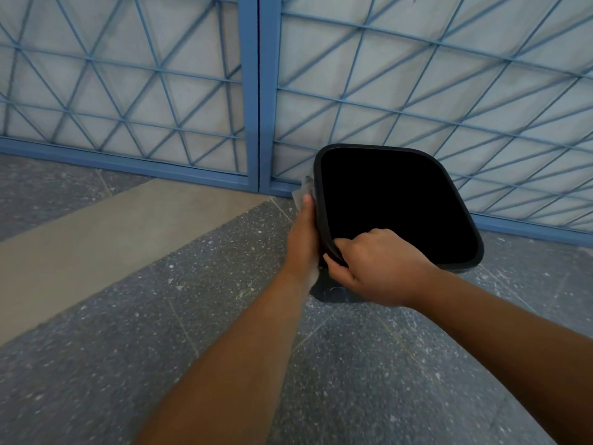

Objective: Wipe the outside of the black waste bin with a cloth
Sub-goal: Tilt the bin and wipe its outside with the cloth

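The black waste bin (449, 252) stands on the floor close to the blue gate, its square mouth facing up at me and its inside dark. My right hand (372, 268) grips the near left corner of its rim, fingers curled over the edge. My left hand (303, 239) lies flat against the bin's left outer wall and presses a pale grey cloth (303, 189) onto it. Only a bit of cloth shows past my fingertips and under my wrist. The bin's lower walls are mostly hidden by its rim and my hands.
A blue metal gate (258, 91) with a diagonal lattice over pale panels closes off the far side, right behind the bin. The floor (192, 332) is dark speckled stone, with a lighter beige strip (112, 232) running diagonally on the left.
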{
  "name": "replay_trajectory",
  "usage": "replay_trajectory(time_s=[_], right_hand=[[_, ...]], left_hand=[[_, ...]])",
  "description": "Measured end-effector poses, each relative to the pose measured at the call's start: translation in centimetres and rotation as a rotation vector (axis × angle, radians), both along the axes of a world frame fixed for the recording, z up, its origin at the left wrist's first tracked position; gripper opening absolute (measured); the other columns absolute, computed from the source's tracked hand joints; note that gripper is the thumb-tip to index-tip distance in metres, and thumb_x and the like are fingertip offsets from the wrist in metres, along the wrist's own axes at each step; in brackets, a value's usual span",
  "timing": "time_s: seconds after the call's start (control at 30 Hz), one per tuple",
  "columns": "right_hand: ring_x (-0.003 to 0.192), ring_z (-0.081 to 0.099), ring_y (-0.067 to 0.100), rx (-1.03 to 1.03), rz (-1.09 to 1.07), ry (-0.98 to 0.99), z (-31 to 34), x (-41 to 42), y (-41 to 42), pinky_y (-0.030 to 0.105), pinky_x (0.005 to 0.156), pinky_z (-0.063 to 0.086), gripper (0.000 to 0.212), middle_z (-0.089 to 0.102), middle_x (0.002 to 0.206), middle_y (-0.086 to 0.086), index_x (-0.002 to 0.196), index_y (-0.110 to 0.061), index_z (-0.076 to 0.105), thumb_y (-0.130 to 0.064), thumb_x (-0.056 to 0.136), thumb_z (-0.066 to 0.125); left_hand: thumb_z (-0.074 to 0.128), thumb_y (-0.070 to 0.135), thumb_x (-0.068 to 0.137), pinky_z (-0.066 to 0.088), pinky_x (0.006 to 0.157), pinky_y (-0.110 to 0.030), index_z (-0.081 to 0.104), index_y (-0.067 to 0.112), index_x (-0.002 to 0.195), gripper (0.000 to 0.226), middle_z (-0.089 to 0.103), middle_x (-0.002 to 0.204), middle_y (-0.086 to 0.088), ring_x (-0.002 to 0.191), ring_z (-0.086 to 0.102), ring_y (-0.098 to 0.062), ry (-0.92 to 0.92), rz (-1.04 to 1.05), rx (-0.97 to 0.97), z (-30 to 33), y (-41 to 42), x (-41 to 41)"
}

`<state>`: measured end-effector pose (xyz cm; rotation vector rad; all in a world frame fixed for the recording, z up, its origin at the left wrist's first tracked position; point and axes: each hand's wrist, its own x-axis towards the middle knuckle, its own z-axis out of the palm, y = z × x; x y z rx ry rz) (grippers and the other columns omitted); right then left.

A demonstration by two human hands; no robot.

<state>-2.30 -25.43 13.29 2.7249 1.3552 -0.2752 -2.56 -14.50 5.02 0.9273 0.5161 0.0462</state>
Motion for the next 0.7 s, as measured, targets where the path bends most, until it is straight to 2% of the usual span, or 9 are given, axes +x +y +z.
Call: replay_trajectory(time_s=[0.1,0.17,0.27,0.4,0.57,0.7], right_hand=[[0.059,0.053,0.020,0.010,0.006,-0.005,0.0,-0.1,-0.1,0.035,0.062,0.043,0.036,0.049,0.063,-0.002,0.078,-0.021,0.043,-0.046,0.098,0.028],[0.059,0.051,0.019,0.018,0.013,-0.008,0.0,-0.2,-0.2,0.034,0.061,0.041,0.037,0.048,0.064,-0.002,0.079,-0.021,0.044,-0.047,0.098,0.026],[0.056,0.045,0.018,0.017,0.014,-0.023,-0.1,-0.1,-0.2,0.033,0.060,0.035,0.039,0.043,0.060,-0.004,0.078,-0.021,0.043,-0.048,0.098,0.025],[0.055,0.045,0.016,0.015,0.015,-0.011,-0.1,-0.1,-0.2,0.032,0.059,0.036,0.041,0.040,0.058,-0.006,0.078,-0.020,0.046,-0.049,0.098,0.024],[0.056,0.044,0.019,0.022,0.014,-0.017,-0.1,-0.2,-0.2,0.033,0.061,0.036,0.042,0.041,0.058,-0.004,0.078,-0.020,0.044,-0.050,0.098,0.022],[0.061,0.052,0.021,0.031,0.015,-0.010,-0.1,-0.4,-0.2,0.036,0.064,0.043,0.044,0.049,0.064,-0.001,0.081,-0.019,0.046,-0.050,0.098,0.021]], left_hand=[[0.041,0.053,0.105,0.055,0.096,-0.028,0.069,0.014,0.130,0.054,0.075,0.120,-0.004,0.114,0.070,-0.016,-0.022,0.020,0.038,-0.1,-0.9,-0.7],[0.040,0.051,0.105,0.054,0.092,-0.025,0.069,0.014,0.130,0.053,0.076,0.116,-0.003,0.113,0.070,-0.016,-0.006,0.029,0.042,-0.6,-1.1,-1.0],[0.042,0.048,0.106,0.055,0.085,-0.023,0.073,0.014,0.115,0.047,0.078,0.100,0.001,0.106,0.071,-0.017,0.008,0.034,-0.005,-0.3,-0.2,-0.1],[0.040,0.051,0.106,0.053,0.099,-0.028,0.067,0.015,0.133,0.052,0.073,0.124,-0.003,0.118,0.068,-0.017,-0.041,0.034,0.022,-0.5,-1.1,-0.8],[0.038,0.051,0.106,0.054,0.089,-0.025,0.071,0.016,0.121,0.050,0.075,0.114,-0.003,0.118,0.068,-0.021,-0.006,0.026,-0.011,-1.0,-0.5,-0.5],[0.032,0.050,0.108,0.052,0.102,-0.030,0.067,0.022,0.130,0.050,0.074,0.123,-0.001,0.120,0.067,-0.017,-0.111,0.023,0.053,-1.7,-1.5,-1.4]])
